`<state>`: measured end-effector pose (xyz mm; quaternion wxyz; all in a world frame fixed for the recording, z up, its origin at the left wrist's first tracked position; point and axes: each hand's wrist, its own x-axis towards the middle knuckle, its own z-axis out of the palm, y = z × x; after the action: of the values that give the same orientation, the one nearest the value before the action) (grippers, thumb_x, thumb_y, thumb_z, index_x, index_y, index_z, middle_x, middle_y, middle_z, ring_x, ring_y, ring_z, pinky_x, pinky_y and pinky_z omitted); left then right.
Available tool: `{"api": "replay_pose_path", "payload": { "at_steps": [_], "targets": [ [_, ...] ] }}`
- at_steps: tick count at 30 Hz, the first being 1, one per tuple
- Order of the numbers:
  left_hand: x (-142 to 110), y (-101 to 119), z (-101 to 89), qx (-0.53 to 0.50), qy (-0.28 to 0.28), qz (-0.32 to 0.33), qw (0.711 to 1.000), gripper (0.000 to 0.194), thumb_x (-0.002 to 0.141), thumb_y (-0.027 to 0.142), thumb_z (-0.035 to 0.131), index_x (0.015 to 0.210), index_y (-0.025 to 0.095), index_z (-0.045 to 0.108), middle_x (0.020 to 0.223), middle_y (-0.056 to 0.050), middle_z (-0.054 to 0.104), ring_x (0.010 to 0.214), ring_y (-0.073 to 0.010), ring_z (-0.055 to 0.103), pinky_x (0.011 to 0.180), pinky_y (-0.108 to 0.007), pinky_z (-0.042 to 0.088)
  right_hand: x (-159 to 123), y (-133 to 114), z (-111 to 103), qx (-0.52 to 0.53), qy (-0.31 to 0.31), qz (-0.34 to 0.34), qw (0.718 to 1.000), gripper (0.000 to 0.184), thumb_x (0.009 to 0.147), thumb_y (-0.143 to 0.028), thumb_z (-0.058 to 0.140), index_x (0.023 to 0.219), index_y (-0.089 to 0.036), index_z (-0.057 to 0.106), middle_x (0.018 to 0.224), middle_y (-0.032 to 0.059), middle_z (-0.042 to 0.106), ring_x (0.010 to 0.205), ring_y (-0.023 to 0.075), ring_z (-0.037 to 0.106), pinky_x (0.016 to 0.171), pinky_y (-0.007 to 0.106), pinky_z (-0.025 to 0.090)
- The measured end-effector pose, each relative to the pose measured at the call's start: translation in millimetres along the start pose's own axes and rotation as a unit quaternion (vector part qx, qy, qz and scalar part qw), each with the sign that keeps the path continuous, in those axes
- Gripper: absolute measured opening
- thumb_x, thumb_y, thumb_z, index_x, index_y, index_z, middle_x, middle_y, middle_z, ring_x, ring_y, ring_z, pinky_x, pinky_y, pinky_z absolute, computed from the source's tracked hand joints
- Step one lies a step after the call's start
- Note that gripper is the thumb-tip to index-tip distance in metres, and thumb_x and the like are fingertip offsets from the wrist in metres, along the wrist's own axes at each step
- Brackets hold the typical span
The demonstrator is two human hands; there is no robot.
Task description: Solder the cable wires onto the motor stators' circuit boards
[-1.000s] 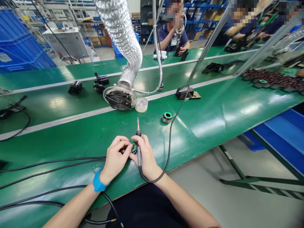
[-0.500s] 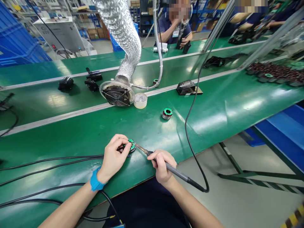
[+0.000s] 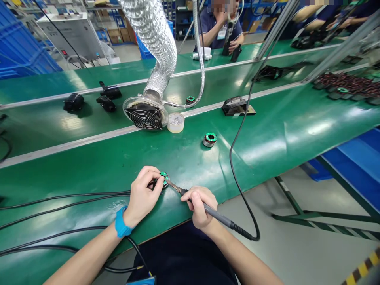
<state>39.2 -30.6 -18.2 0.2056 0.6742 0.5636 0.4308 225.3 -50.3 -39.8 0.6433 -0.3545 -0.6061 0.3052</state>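
Both hands are occupied: from where I stand, the left hand (image 3: 144, 194) has thumb and fingers closed on the left side of a green-topped ring (image 3: 165, 176), while the right hand (image 3: 202, 206) grasps a soldering iron (image 3: 219, 217) by its grey grip, pen-fashion. The ring sits low over the near part of the green worktop (image 3: 113, 162), with the iron's metal tip at its right side; whether the tip touches, I can't honestly make out, nor whether a thin wire is pinched under those left fingers.

I'd judge the ring small but fairly dense, stiff around its outer wall, with its green face the delicate part. It is best held by the rim, fingers well away from the iron's metal end, which may be hot. The iron looks light and rigid, though its cord (image 3: 232, 158) is springy and could tug at the tail, so the grip is the place to hold it. Black cables (image 3: 74, 201) running in from the left look bendy but likely to drag.
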Motion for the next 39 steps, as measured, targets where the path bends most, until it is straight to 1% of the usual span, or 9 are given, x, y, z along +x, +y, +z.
{"api": "replay_pose_path", "payload": {
  "at_steps": [2, 6, 8, 12, 20, 26, 30, 34, 39],
  "targets": [
    [0.2, 0.7, -0.2, 0.006, 0.001, 0.002, 1.0, 0.018, 0.096, 0.023, 0.062, 0.079, 0.018, 0.066, 0.097, -0.005, 0.065, 0.077, -0.0127, 0.061, 0.062, -0.023, 0.046, -0.4, 0.5, -0.5, 0.004, 0.004, 0.024, 1.0, 0.04, 0.101, -0.022, 0.045, 0.074, -0.019, 0.075, 0.045, -0.0037, 0.048, 0.042, 0.012, 0.051, 0.052, 0.028, 0.044],
    [0.5, 1.5, -1.0, 0.014, 0.0, 0.0, 1.0, 0.018, 0.095, 0.024, 0.063, 0.078, 0.018, 0.065, 0.097, -0.005, 0.064, 0.077, -0.0132, 0.061, 0.062, -0.024, 0.046, -2.0, 2.5, -1.5, 0.033, 0.049, 0.129, 0.99, 0.044, 0.104, -0.032, 0.046, 0.074, -0.019, 0.075, 0.044, -0.004, 0.048, 0.036, 0.0099, 0.043, 0.046, 0.026, 0.04],
    [0.6, 1.5, -1.5, 0.016, -0.003, -0.002, 1.0, 0.019, 0.095, 0.024, 0.063, 0.077, 0.018, 0.064, 0.097, -0.005, 0.064, 0.075, -0.0131, 0.06, 0.061, -0.024, 0.046, -2.7, 3.8, -1.2, 0.043, 0.064, 0.154, 0.985, 0.046, 0.104, -0.036, 0.046, 0.073, -0.018, 0.075, 0.043, -0.004, 0.048, 0.035, 0.0096, 0.041, 0.043, 0.026, 0.038],
    [1.0, 2.2, -3.2, 0.013, -0.01, -0.002, 1.0, 0.019, 0.095, 0.024, 0.064, 0.077, 0.018, 0.065, 0.097, -0.005, 0.064, 0.073, -0.0123, 0.058, 0.061, -0.024, 0.045, -2.3, 4.5, -0.1, 0.047, 0.058, 0.161, 0.984, 0.047, 0.104, -0.04, 0.047, 0.073, -0.018, 0.075, 0.042, -0.0038, 0.048, 0.035, 0.0094, 0.041, 0.042, 0.025, 0.036],
    [4.5, 1.9, -6.6, -0.009, -0.034, -0.021, 0.999, 0.017, 0.094, 0.025, 0.065, 0.08, 0.018, 0.069, 0.098, -0.005, 0.063, 0.073, -0.012, 0.059, 0.059, -0.024, 0.045, 3.6, 0.0, 0.3, 0.044, 0.028, 0.151, 0.987, 0.045, 0.104, -0.037, 0.048, 0.073, -0.018, 0.075, 0.044, -0.004, 0.048, 0.036, 0.009, 0.042, 0.045, 0.025, 0.037],
    [7.8, 2.1, -9.1, -0.031, -0.046, -0.048, 0.997, 0.018, 0.092, 0.029, 0.068, 0.078, 0.018, 0.071, 0.096, -0.006, 0.064, 0.067, -0.0119, 0.056, 0.053, -0.024, 0.042, 10.0, 1.0, 2.5, 0.091, 0.047, 0.204, 0.974, 0.048, 0.1, -0.043, 0.051, 0.066, -0.016, 0.072, 0.042, -0.0038, 0.044, 0.035, 0.0085, 0.038, 0.039, 0.024, 0.029],
    [11.0, 1.4, -10.5, -0.048, -0.059, -0.071, 0.995, 0.019, 0.09, 0.03, 0.069, 0.075, 0.018, 0.07, 0.096, -0.006, 0.065, 0.069, -0.0127, 0.058, 0.054, -0.025, 0.042, 10.8, 2.6, 3.3, 0.13, 0.085, 0.233, 0.96, 0.048, 0.097, -0.048, 0.055, 0.067, -0.015, 0.073, 0.04, -0.0037, 0.043, 0.032, 0.008, 0.035, 0.035, 0.022, 0.021],
    [14.0, 1.4, -11.5, -0.057, -0.068, -0.082, 0.993, 0.021, 0.087, 0.03, 0.071, 0.07, 0.018, 0.068, 0.095, -0.006, 0.065, 0.071, -0.0135, 0.06, 0.057, -0.025, 0.044, 9.5, 3.0, 3.1, 0.119, 0.129, 0.227, 0.958, 0.05, 0.096, -0.05, 0.054, 0.066, -0.015, 0.074, 0.04, -0.003, 0.043, 0.033, 0.0085, 0.036, 0.035, 0.022, 0.022],
    [18.3, 2.3, -12.9, -0.057, -0.073, -0.09, 0.992, 0.021, 0.085, 0.029, 0.072, 0.068, 0.018, 0.068, 0.093, -0.006, 0.065, 0.072, -0.0139, 0.061, 0.058, -0.026, 0.045, 7.8, 4.2, 2.7, 0.12, 0.095, 0.227, 0.962, 0.05, 0.099, -0.049, 0.054, 0.07, -0.015, 0.075, 0.042, -0.0029, 0.045, 0.035, 0.0086, 0.038, 0.036, 0.022, 0.025]
  ]
}}
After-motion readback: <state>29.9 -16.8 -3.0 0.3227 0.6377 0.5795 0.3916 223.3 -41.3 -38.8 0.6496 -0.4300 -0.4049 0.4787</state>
